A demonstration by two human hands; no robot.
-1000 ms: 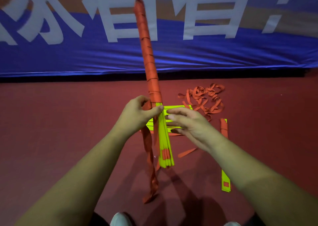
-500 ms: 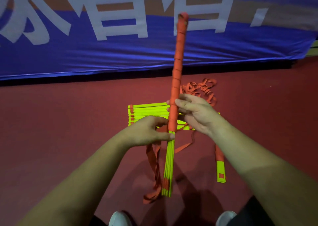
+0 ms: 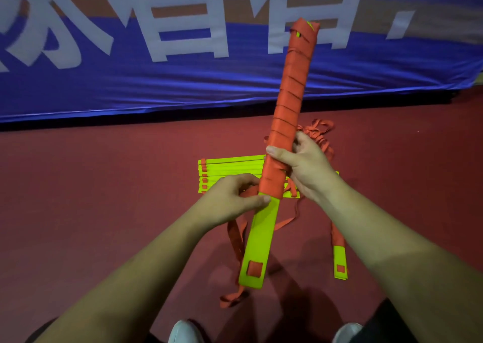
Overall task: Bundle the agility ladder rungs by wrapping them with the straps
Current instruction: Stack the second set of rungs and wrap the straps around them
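Fingers (image 3: 300, 140) grip ribbed strap-wound bundle (image 3: 287, 102) | flat yellow rungs (image 3: 261, 233) — bare

Dark red floor (image 3: 91, 212) meets a blue banner (image 3: 183, 89) with large white characters (image 3: 183, 29). A black strip (image 3: 104, 126) lies under its edge

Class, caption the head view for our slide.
Right hand grips the strap-wrapped rung bundle; left hand pinches it at the wrap's edge.

— What colours are in your grip?
— Your rungs (image 3: 261, 238) are neon yellow, with 1 orange square near the end. The strap (image 3: 290, 102) winds over them in orange bands.
— And around you?
— A blue banner (image 3: 156, 86) with white characters, and a dark red floor (image 3: 91, 199).
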